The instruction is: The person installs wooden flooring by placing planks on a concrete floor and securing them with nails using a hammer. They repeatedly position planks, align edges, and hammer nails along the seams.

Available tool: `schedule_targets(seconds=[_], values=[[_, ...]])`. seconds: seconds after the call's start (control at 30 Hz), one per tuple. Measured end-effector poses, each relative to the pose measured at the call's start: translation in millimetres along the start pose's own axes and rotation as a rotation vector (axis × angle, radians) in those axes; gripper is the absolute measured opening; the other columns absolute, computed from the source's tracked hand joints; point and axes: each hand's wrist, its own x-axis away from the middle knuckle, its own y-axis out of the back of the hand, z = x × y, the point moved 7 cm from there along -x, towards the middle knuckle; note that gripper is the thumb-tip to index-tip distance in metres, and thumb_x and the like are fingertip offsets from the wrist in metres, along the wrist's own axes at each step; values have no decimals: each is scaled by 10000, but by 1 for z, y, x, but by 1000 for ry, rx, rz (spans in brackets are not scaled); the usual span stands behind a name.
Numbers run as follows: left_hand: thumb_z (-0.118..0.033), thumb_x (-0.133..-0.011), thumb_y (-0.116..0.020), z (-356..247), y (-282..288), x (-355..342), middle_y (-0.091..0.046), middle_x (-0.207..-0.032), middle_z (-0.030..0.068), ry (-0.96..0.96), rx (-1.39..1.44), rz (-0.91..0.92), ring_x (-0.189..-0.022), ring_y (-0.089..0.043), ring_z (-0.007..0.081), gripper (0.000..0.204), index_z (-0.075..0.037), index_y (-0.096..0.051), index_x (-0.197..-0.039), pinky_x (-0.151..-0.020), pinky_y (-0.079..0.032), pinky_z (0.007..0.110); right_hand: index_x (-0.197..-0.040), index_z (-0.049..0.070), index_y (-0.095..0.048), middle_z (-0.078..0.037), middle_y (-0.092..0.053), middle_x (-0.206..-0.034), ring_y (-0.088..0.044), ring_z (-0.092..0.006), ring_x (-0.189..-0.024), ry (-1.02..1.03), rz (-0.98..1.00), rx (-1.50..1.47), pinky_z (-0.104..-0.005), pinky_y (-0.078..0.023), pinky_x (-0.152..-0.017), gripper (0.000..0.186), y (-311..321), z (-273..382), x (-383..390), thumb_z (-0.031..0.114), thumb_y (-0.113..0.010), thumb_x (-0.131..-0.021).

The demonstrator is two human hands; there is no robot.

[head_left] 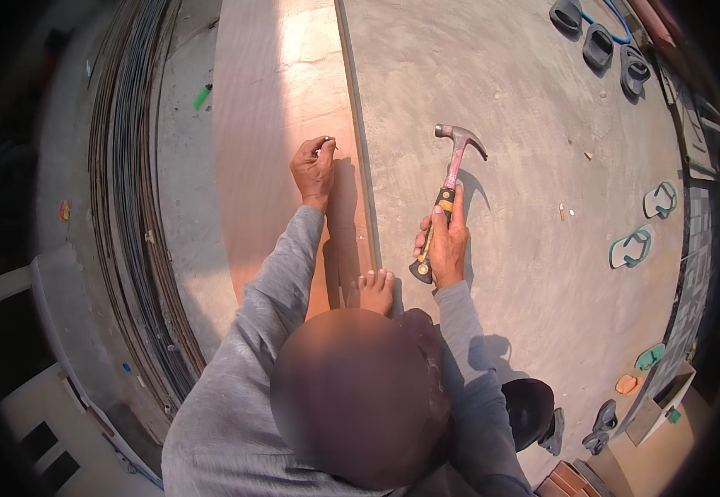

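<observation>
A long reddish plywood board [260, 99] lies on the concrete, with a narrow edge strip along its right side. My left hand [313, 170] is over the board near that edge, pinching a small nail [333, 146] between thumb and fingers; whether its point touches the wood I cannot tell. My right hand [445, 240] grips a claw hammer [456, 166] by its black and yellow handle, held over the concrete right of the board, head pointing away from me. My bare foot [372, 290] shows at the board's right edge, just below and between my hands.
Long bundled rods [128, 166] run along the left, near a small green object [202, 96]. Pale concrete [526, 273] spreads to the right, with dark sandals [598, 48], flip-flops [630, 247] and more footwear [650, 357] toward its edge. A stack of bricks [567, 482] sits at the lower right.
</observation>
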Motion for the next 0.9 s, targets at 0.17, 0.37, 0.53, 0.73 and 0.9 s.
schedule_targets(seconds=[0.17,0.37,0.53,0.73,0.9], values=[[-131,-883,-718,37,-16,-36,-768,-857,94,103,90,-82,-759,-722,174,142,-25,-790,-943,-735,-555,297,-1659,194,-134,-35,-532,-784,-545,-106,-545,-193,389,219,-288,-485,-446,684,-77,-1,-36,182,-473,-1064],[-177,-879,-730,48,-34,-46,-772,-808,67,266,171,-109,-748,-734,168,150,-60,-799,-941,-725,-555,301,-1659,159,-128,-35,-535,-747,-542,-114,-527,-161,181,78,-296,-473,-419,723,-72,7,-61,182,-513,-1047],[-231,-877,-714,36,-32,-48,-772,-839,35,227,40,-147,-753,-728,203,154,-121,-808,-931,-733,-550,314,-1658,153,-137,-22,-517,-747,-532,-96,-515,-206,303,397,-282,-463,-407,720,-69,21,-55,156,-502,-1037],[-258,-872,-715,27,-37,-63,-778,-889,35,184,2,-69,-817,-732,220,167,-138,-813,-935,-772,-553,334,-1649,92,-153,-12,-515,-733,-532,-94,-497,6,311,458,-280,-468,-403,686,-54,48,-49,157,-479,-1049],[-297,-871,-712,22,-42,-74,-783,-946,53,153,-143,-1,-868,-735,254,196,-152,-816,-952,-799,-558,356,-1636,68,-201,-60,-599,-763,-596,-132,-557,229,359,747,-347,-492,-485,670,-71,83,-60,159,-511,-1049]])
